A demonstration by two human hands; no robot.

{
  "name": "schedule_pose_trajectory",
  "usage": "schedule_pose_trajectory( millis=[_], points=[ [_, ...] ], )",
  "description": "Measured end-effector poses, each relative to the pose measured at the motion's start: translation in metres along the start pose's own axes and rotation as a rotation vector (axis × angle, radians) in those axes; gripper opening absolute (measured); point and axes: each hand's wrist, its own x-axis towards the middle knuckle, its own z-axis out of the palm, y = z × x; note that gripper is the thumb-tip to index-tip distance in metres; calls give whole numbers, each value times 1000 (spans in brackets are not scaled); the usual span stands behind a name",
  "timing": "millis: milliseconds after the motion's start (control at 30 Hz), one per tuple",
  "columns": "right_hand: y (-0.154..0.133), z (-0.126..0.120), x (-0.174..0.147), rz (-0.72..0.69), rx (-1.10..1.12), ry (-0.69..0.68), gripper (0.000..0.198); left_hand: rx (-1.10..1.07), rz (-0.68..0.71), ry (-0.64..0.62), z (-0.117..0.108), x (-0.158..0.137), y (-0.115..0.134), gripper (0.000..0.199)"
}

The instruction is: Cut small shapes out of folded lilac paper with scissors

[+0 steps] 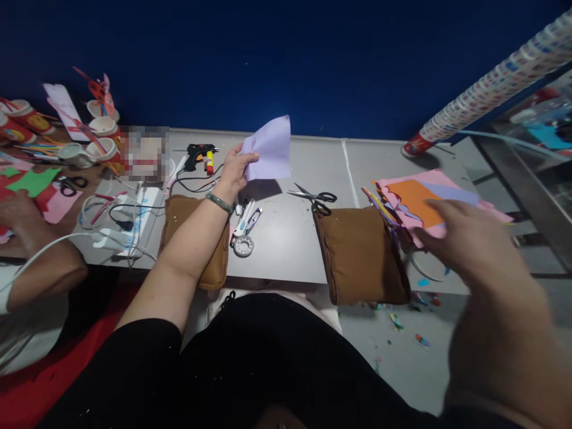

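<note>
My left hand (236,170) pinches a sheet of lilac paper (270,149) by its left edge and holds it up above the table. To the right, my right hand (465,235) hovers at a pile of coloured paper, its thumb and fingers apart with nothing visible between them. An orange sheet (409,199) lies on top of pink paper (435,177) there, with a lilac piece (456,193) beside it. Black-handled scissors (315,198) rest open on the table between my hands. Below my left hand are a white utility knife (245,221) and a roll of tape (243,245).
Two brown cushions (361,256) lie along the table's front edge. A glue gun (199,156), a glue stick (210,162) and a power strip (143,217) stand left. A tall stack of paper cups (487,89) leans at the right. Another person's arm (40,244) is at far left.
</note>
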Motion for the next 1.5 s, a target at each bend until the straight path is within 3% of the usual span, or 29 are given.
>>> schedule_pose_trajectory(
  millis=[67, 133, 267, 433, 567, 667, 800, 867, 1033, 1133, 1400, 1500],
  points=[
    [-53, 4, 34, -92, 7, -194, 64, -2, 8, 15, -1, -1, 1, 82],
    [-99, 10, 67, -260, -6, -250, 59, -5, 16, 15, -2, -1, 2, 79],
    [-151, 27, 118, -304, -67, -371, 52, -46, 48, -73, -5, 2, 4, 56],
    [-168, 40, 139, -257, -102, -375, 35, -138, 104, -50, -7, 9, 7, 44],
    [-170, 47, 137, -154, 70, -248, 29, -148, 91, -48, -5, 8, 2, 57],
    [-166, 52, 139, -63, 451, -96, 28, -138, 44, -19, -2, 3, -5, 64],
    [-160, 56, 143, 37, 1138, -93, 18, -122, 3, -10, 2, -3, -9, 65],
    [-158, 57, 144, 49, 1226, -81, 13, -120, 4, -7, 3, -4, -9, 64],
    [-155, 65, 144, -113, 751, -83, 25, -80, -6, 55, 2, -2, -7, 66],
    [-156, 73, 141, -226, 538, -2, 34, -53, -31, 50, -2, -2, -6, 75],
    [-169, 89, 130, -642, 306, 98, 34, 61, -54, 62, -19, -3, -1, 86],
    [-185, 87, 120, -776, 333, 129, 39, 51, -62, 85, -17, -1, 1, 83]
  ],
)
